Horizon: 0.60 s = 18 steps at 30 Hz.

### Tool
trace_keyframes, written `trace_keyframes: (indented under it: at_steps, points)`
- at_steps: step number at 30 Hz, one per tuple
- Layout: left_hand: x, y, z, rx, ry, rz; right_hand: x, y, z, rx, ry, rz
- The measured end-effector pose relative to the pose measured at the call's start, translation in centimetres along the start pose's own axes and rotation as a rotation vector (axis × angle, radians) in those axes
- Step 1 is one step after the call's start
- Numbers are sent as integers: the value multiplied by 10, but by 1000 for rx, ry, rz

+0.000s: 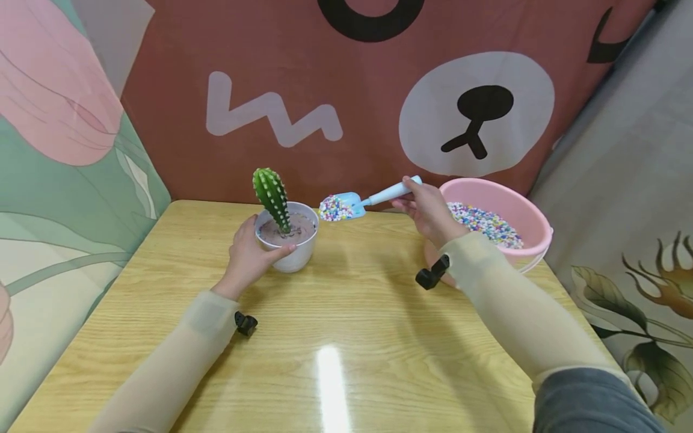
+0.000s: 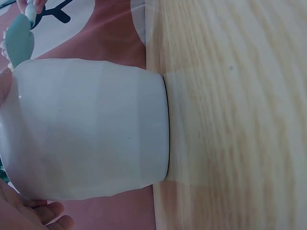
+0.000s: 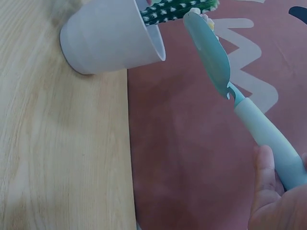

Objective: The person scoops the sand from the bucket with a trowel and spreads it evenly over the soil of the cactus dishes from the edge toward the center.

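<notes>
A green cactus [image 1: 271, 193] stands in a white plant pot [image 1: 293, 258] filled with greyish-pink soil. My left hand [image 1: 248, 257] grips the pot from the left, thumb along the near side of the rim and fingers round the far side. The pot's base sits on the table in the left wrist view. My right hand [image 1: 431, 211] holds a small light-blue shovel [image 1: 391, 193] by its handle. Multicoloured beads [image 1: 334, 208] heap in the shovel's scoop, just right of the pot's rim and slightly above it. In the right wrist view the shovel [image 3: 209, 53] shows its underside.
A pink bucket [image 1: 498, 191] with a white handle stands at the table's right, partly behind my right forearm. More small coloured beads [image 1: 484, 222] lie inside it. The wooden table [image 1: 303, 337] ends at a curtain [image 1: 368, 138] with a bear print.
</notes>
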<state>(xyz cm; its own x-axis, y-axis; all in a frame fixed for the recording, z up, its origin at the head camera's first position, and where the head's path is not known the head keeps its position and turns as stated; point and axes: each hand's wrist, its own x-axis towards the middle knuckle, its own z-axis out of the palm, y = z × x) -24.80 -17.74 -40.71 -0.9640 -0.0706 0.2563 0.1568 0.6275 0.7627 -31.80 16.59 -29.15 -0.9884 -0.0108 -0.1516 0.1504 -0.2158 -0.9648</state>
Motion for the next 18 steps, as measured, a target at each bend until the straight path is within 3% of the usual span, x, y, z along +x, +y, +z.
trace_keyframes:
  at_steps: [18]
  points:
    - [1,-2,2,-2,12,-5,11,17,13,-30,8,22]
